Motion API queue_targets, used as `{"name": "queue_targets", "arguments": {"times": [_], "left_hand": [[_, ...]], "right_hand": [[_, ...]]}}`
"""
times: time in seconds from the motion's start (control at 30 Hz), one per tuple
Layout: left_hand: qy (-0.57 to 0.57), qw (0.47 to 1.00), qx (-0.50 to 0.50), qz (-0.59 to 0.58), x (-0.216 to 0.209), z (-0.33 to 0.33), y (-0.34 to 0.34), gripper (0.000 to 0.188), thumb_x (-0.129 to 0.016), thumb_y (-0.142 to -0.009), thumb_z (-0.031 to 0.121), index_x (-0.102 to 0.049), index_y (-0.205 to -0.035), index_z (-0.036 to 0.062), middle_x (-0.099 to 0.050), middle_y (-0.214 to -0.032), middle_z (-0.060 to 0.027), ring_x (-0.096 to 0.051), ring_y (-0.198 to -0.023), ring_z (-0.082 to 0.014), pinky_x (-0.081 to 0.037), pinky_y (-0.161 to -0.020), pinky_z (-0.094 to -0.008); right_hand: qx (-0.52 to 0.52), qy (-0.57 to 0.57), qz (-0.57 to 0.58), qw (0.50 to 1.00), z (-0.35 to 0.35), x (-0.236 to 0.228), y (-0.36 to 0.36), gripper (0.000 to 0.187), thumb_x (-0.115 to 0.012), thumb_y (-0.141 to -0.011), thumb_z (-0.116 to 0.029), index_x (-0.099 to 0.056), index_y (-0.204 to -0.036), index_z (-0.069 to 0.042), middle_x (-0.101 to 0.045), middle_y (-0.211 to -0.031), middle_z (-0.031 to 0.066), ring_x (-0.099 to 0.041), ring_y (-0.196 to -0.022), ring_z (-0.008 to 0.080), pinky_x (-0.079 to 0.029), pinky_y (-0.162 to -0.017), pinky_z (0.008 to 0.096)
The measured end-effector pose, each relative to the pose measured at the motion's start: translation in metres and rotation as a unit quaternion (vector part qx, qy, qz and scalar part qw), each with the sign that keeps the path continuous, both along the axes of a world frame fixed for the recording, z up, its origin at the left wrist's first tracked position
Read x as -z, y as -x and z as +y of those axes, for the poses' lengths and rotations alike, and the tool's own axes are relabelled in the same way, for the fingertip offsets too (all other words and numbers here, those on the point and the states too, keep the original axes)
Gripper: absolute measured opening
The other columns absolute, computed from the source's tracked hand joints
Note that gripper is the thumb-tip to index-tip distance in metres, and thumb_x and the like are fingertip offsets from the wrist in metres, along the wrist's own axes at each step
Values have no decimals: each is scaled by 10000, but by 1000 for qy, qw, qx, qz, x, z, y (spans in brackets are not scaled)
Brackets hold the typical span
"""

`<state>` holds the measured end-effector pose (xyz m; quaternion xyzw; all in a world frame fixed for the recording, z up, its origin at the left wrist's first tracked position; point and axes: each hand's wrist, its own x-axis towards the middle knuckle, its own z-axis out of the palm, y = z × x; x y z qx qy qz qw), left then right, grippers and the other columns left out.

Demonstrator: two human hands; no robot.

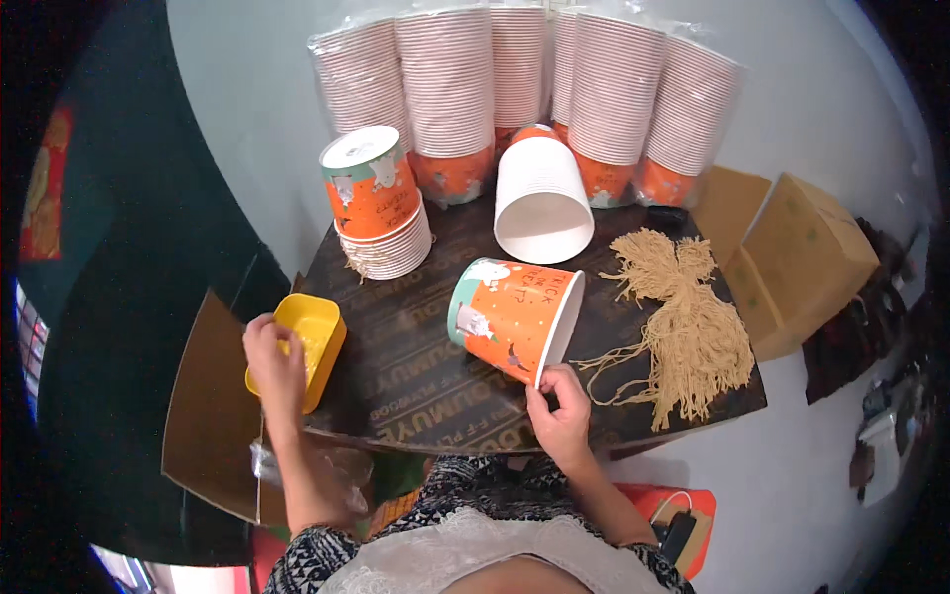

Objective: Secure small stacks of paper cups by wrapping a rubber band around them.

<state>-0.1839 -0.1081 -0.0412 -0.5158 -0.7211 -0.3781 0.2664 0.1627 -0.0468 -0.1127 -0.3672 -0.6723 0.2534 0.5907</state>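
Right hand pinches the cup rim, left hand at the tray

From the head view, I have the right hand (562, 416) closed on the near rim of an orange cup (510, 315), thumb and fingers pinching its wall. The cup lies sideways over the middle of the dark table (396, 342), its mouth turned right; I can't tell whether it bears on the surface or is held just clear.

The left hand (275, 358) is at the yellow tray (334, 348) by the table's left edge, fingers curled over its opening. I cannot tell whether they grip anything, and the tray's contents are too blurred for me to name.

Right of the cup lies a bundle of tan cords (698, 342), a few loose strands trailing towards it. Behind sit a sideways stack of nested cups (542, 178), mouth facing me, and an upside-down stack (374, 198) with cord showing near its lower edge. Plastic-wrapped stacks (445, 79) line the wall.

I judge the step as steadying the cup while the left hand works at the tray. To me, the next move calls for a firm rim pinch that doesn't crease the wall, and delicate left fingertips.
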Motion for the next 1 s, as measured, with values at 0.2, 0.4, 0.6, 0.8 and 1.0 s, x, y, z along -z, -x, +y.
{"name": "queue_targets", "arguments": {"times": [0.2,0.4,0.6,0.8,1.0], "left_hand": [[194,971,-106,-90,-9,-6,21,138,-621,-851,69,-597,-775,-42,-620,-939,-217,-596,-876,-375,-490,-789,-451],[101,992,59,-56,-20,2,-10,162,-569,-923,103,-634,-983,-33,-618,-1090,-231,-594,-1025,-398,-471,-913,-452],[153,925,341,-65,-60,32,-115,531,-769,-797,207,-543,-1223,-14,-481,-1358,-241,-475,-1258,-408,-402,-1057,-453],[177,894,406,71,-66,77,-159,965,-792,-721,519,-417,-1337,-122,-403,-1400,-345,-362,-1357,-470,-297,-1142,-514],[215,881,412,91,-42,70,-174,1099,-816,-628,555,-371,-1375,-117,-446,-1378,-297,-427,-1290,-454,-321,-1098,-540]], "right_hand": [[-13,-62,-98,993,5,-4,-17,130,-677,-774,69,-593,-849,4,-585,-808,119,-573,-722,278,-469,-651,346],[-25,-94,-257,961,8,2,-38,128,-652,-781,-26,-643,-908,-27,-612,-919,109,-591,-872,309,-482,-771,425],[3,-108,-384,917,11,1,-43,206,-610,-780,-73,-686,-972,-76,-621,-982,82,-568,-917,279,-463,-826,398],[-25,-143,-419,896,20,-1,-42,249,-595,-799,-82,-694,-1027,-97,-624,-1041,81,-567,-922,271,-457,-848,376],[-51,-41,-291,954,35,-8,-56,270,-565,-883,-74,-661,-1132,-31,-660,-1072,101,-614,-988,268,-487,-879,396]]}}
